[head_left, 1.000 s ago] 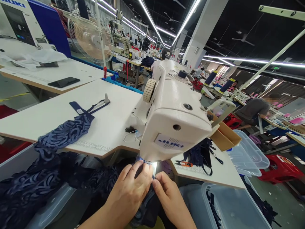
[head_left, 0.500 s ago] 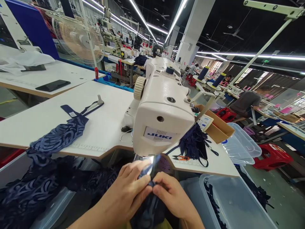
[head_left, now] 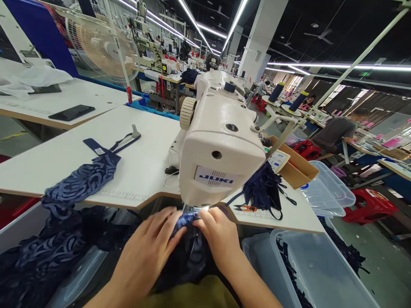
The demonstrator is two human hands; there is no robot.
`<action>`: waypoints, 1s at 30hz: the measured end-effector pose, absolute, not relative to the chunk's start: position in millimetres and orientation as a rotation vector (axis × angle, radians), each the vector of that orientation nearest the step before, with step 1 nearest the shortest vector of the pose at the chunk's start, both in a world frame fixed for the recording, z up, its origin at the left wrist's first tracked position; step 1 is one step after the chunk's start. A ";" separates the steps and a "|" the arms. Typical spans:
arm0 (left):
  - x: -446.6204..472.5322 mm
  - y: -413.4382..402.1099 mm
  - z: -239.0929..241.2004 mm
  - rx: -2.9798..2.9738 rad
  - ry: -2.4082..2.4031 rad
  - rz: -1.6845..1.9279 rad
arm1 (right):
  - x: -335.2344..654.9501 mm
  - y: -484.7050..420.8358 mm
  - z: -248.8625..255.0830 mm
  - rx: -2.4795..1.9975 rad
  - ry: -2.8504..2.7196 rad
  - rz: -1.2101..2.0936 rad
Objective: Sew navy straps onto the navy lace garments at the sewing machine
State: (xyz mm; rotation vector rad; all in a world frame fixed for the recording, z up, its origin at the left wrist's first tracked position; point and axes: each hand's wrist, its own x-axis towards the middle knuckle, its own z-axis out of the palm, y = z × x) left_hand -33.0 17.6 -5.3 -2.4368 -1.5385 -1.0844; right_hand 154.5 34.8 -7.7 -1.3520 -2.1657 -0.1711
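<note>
I judge this seam to be partway through: the navy patterned fabric (head_left: 187, 220) is at the lit front of the JUKI sewing machine (head_left: 221, 149), just below its head, and I am not done with it. My left hand (head_left: 149, 244) pinches its left end between thumb and fingers, slightly blurred; my right hand (head_left: 220, 235) pinches the other end beside the light, thumb against fingertips. My fingers and the machine head hide the needle, so I cannot tell how much stitching is in, or whether the edge lies under the foot. More of the dark cloth hangs below, toward my lap.

On the left of the white surface (head_left: 144, 162) lies a patterned navy garment piece (head_left: 83, 179) with a strap on it, trailing over the edge to a dark fabric heap (head_left: 41, 261); whether those are finished or waiting, I cannot say. To the right, a pile of navy straps (head_left: 261, 186) seems to be stock left to use, one strip reaching toward the machine. The orange-handled snips (head_left: 246, 208) lie beside it, so any trimming is probably left too.
</note>
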 end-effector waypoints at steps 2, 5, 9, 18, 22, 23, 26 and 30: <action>-31.2 20.0 -8.5 -2.396 -1.230 -1.119 | 156.6 31.6 -9.5 -1.419 -2.128 -0.102; -25.1 20.8 -15.1 -2.563 -1.025 -1.110 | 162.9 26.5 -12.2 -1.376 -2.047 0.163; -14.9 18.7 -20.2 -2.559 -1.160 -1.164 | 168.5 29.6 -16.2 -1.275 -1.765 0.697; 5.1 16.8 -11.2 -2.398 -1.356 -1.093 | 162.8 46.6 -15.3 -1.462 -1.519 0.791; 7.3 15.7 -13.0 -2.390 -1.381 -1.048 | 163.1 49.4 -15.4 -1.478 -1.535 0.754; 7.5 15.4 -13.9 -2.390 -1.386 -1.041 | 162.9 49.9 -15.4 -1.481 -1.536 0.746; 8.3 14.8 -16.5 -2.374 -1.389 -1.016 | 161.6 50.9 -14.9 -1.493 -1.534 0.731; 10.3 14.9 -15.8 -2.355 -1.361 -0.945 | 165.0 51.0 -13.5 -1.482 -1.590 0.730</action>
